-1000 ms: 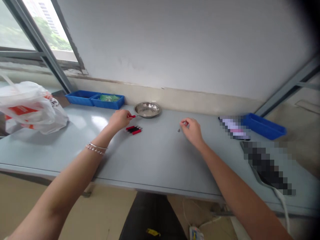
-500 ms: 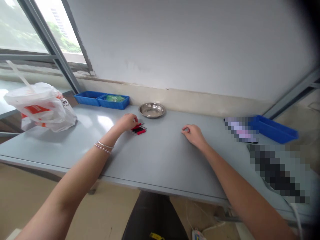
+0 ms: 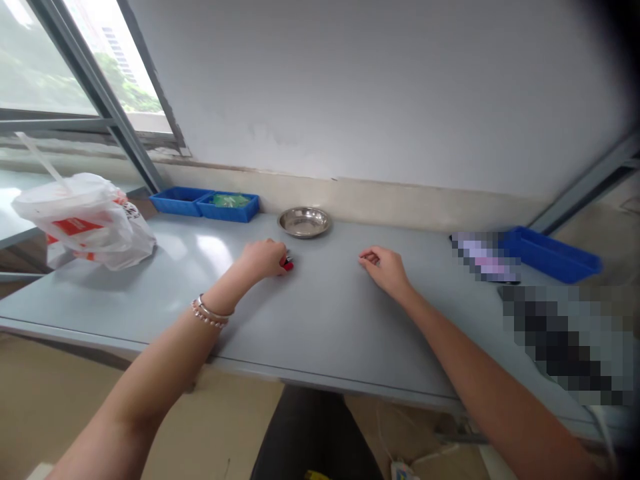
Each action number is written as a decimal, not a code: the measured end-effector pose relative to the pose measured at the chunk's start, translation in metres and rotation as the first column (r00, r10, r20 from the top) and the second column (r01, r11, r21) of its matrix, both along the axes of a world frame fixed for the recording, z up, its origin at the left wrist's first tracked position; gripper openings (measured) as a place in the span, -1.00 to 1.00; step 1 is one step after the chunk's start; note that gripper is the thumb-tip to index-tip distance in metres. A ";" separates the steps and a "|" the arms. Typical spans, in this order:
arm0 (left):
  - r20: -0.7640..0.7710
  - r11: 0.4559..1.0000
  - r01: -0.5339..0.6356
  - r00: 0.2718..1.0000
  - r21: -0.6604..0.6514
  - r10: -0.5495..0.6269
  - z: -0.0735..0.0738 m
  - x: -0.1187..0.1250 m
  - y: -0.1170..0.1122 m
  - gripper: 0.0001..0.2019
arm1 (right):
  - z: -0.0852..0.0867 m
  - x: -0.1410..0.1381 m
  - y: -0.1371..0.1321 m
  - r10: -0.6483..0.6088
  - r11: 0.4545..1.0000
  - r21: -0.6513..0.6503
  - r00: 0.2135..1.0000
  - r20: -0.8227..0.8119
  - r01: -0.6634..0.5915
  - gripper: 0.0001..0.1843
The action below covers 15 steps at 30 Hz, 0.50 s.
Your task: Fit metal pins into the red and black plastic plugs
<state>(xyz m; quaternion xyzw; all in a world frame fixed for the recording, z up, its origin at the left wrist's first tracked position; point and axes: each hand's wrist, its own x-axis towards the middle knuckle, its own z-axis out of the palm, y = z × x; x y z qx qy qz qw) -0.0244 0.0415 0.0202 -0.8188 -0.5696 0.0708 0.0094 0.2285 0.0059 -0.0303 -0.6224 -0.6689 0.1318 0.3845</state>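
Observation:
Small red and black pieces with silvery ends (image 3: 288,265) lie on the grey table. My left hand (image 3: 267,259) is closed over them, palm down, and its fingers hide most of the bunch. Just behind that hand stands a shallow round metal bowl (image 3: 304,223), apart from it. My right hand (image 3: 384,268) hovers at or just above the table to the right of the bowl. Its fingers are curled in towards the thumb, and nothing shows between them.
Two blue trays (image 3: 230,212) stand at the back left, one with green packets. A white plastic bag with a cup (image 3: 95,223) is at the left. On the right are a blurred-out phone-like object (image 3: 485,260), another blue bin (image 3: 553,257) and a blurred dark item (image 3: 560,347).
My left hand has moved slightly right and towards me, its fingers now covering most of the red and black pieces. My right hand has stayed nearly in place, its fingers shifting a little.

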 end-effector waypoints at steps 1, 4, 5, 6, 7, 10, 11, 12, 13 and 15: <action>-0.021 1.000 0.008 1.000 0.006 -0.008 0.000 0.001 -0.002 -0.81 | 0.001 -0.002 -0.001 0.025 1.000 0.015 1.000 -0.006 -0.025 -0.92; -0.033 0.997 0.071 0.997 0.042 -0.070 0.002 0.004 -0.009 -0.82 | 0.002 -0.008 -0.005 0.095 0.995 0.039 0.994 -0.047 -0.093 -0.92; -0.011 0.993 0.105 0.994 0.050 -0.105 0.002 0.006 -0.011 -0.83 | 0.002 -0.010 -0.006 0.119 0.993 0.036 0.989 -0.082 -0.116 -0.91; 0.023 0.988 0.147 0.989 0.051 -0.149 0.003 0.009 -0.013 -0.84 | 0.001 -0.013 -0.008 0.145 0.989 0.025 0.981 -0.127 -0.143 -0.90; 0.071 0.979 0.197 0.977 0.049 -0.200 0.003 0.012 -0.015 -0.85 | 0.001 -0.016 -0.009 0.171 0.985 0.006 0.969 -0.180 -0.172 -0.89; 0.243 0.937 0.343 0.906 0.062 -0.348 0.001 0.022 -0.020 -0.87 | -0.001 -0.026 -0.013 0.245 0.959 -0.052 0.911 -0.332 -0.277 -0.84; 0.288 0.922 0.379 0.877 0.081 -0.385 -0.001 0.025 -0.020 -0.87 | -0.001 -0.029 -0.015 0.264 0.950 -0.060 0.892 -0.368 -0.306 -0.84; 0.322 0.908 0.406 0.850 0.105 -0.417 -0.003 0.028 -0.021 -0.86 | -0.002 -0.032 -0.016 0.279 0.943 -0.062 0.876 -0.393 -0.328 -0.84; 0.348 0.894 0.430 0.824 0.128 -0.447 -0.005 0.030 -0.021 -0.86 | -0.002 -0.033 -0.017 0.292 0.937 -0.060 0.864 -0.409 -0.345 -0.84; 0.382 0.866 0.472 0.779 0.166 -0.497 -0.009 0.032 -0.020 -0.87 | -0.002 -0.034 -0.018 0.305 0.931 -0.056 0.853 -0.423 -0.361 -0.84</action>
